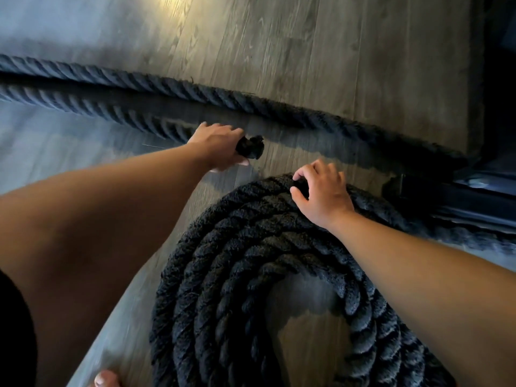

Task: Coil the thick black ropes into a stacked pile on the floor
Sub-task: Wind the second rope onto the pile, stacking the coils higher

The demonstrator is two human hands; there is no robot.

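Black, thick twisted rope lies wound into a coil (223, 289) on the floor at 5 to 6 o'clock, several turns side by side round a bare patch of boards, with its far edge reaching the middle of the view. At 7 o'clock, on the bottom edge, a bare toe (105, 379) rests on the boards, and a bare leg (69, 233) fills the 8 o'clock side just beside the coil. The right hand (324, 195) comes in from 4 o'clock and rests on the coil's far outer turn, just right of centre; its fingers are bent down over the rope, and the thumb and forefinger stand a little apart with a strand between them. Beyond the coil, at 11 o'clock from centre, the left hand (216, 143) is blurred, but its fingers are plainly wrapped tight round the rope end (251, 148), whose frayed stub sticks out towards 3 o'clock, clear of the coil. Behind that hand the nearer rope run (92, 106) stretches straight off to 9 o'clock. Just past it the farther rope run (167, 85) lies almost parallel from 10 o'clock and curves across towards 3 o'clock, where it meets a dark frame (474, 196) at the right edge. Grey-brown wooden floor (307, 46) spreads away to 12 o'clock with a pale patch of light on it.
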